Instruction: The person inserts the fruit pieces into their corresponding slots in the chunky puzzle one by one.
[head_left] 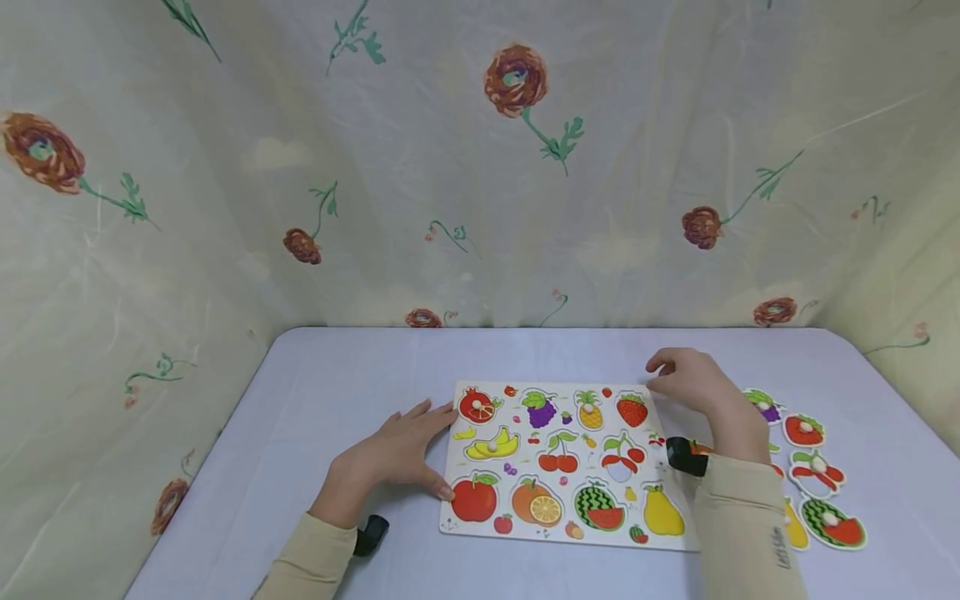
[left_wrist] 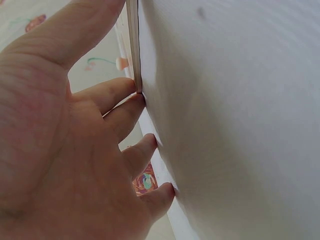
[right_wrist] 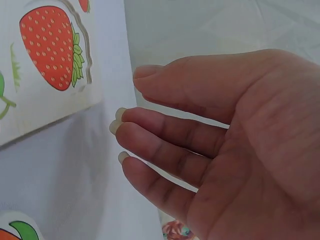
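Note:
A white fruit puzzle board (head_left: 525,533) lies on the table. My left hand (head_left: 401,446) is spread along its left edge, thumb at the lower left corner and fingertips at the upper edge, some touching the table. Past the board's upper right corner hovers my right hand (head_left: 693,381), fingers loosely bent with nothing between them; in the right wrist view, it is near the printed strawberry recess (right_wrist: 50,47). Knobbed pieces sit in the board: a pomegranate (head_left: 477,406), a pineapple (head_left: 589,411) and bananas (head_left: 491,446).
Loose knobbed pieces lie right of the board, partly behind my right forearm: a strawberry (head_left: 804,431), cherries or radishes (head_left: 817,473), a watermelon (head_left: 832,525), grapes (head_left: 765,407) and a yellow piece (head_left: 795,525). A floral curtain (head_left: 450,167) surrounds the table's back and sides.

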